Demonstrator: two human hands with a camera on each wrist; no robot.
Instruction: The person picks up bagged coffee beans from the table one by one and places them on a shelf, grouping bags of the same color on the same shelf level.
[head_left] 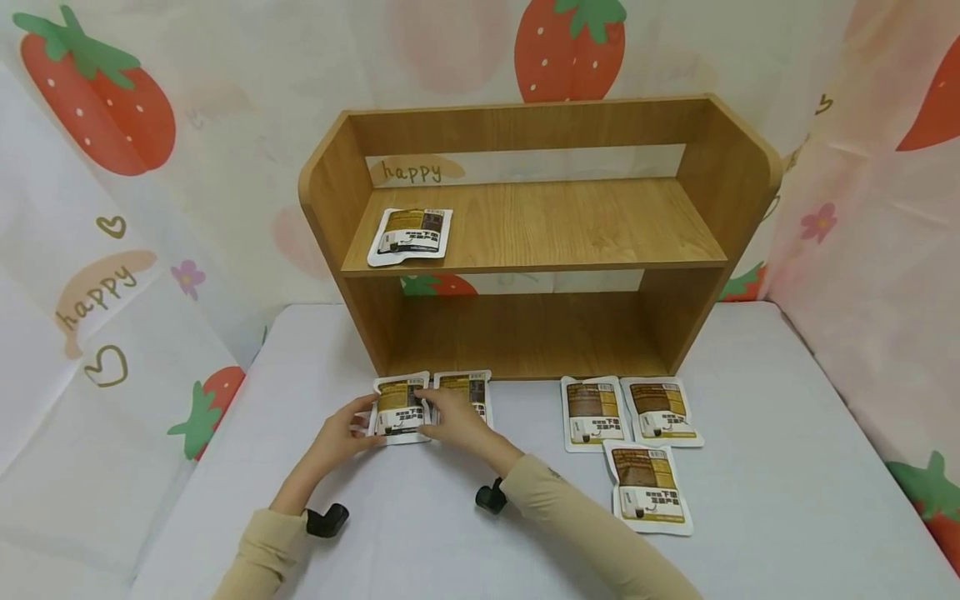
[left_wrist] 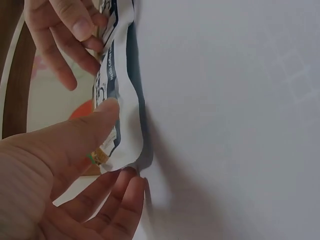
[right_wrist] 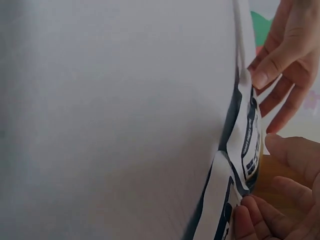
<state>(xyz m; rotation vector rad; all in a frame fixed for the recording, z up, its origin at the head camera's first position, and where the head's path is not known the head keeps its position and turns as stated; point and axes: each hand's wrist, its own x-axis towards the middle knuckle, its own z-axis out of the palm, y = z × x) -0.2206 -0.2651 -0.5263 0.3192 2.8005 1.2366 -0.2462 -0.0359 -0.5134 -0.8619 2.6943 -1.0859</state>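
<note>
A flat white-edged pouch [head_left: 400,408] with a brown and yellow label lies on the white table, just before the shelf's left part. My left hand [head_left: 341,437] grips its left side; in the left wrist view the thumb [left_wrist: 107,112] lies over the label and the fingers curl at the outer edge. From the other side my right hand [head_left: 461,421] holds the pouch's right edge, its fingertips [right_wrist: 245,207] in at the seam beside a second, like pouch [head_left: 480,396]. That second pouch is partly hidden behind the right hand.
A two-tier wooden shelf [head_left: 525,267] stands at the back of the table [head_left: 757,467]. One pouch [head_left: 411,236] lies on its upper board at the left. Three more pouches [head_left: 596,412] are grouped before its right end. A strawberry-print cloth [head_left: 225,208] hangs behind and at the sides.
</note>
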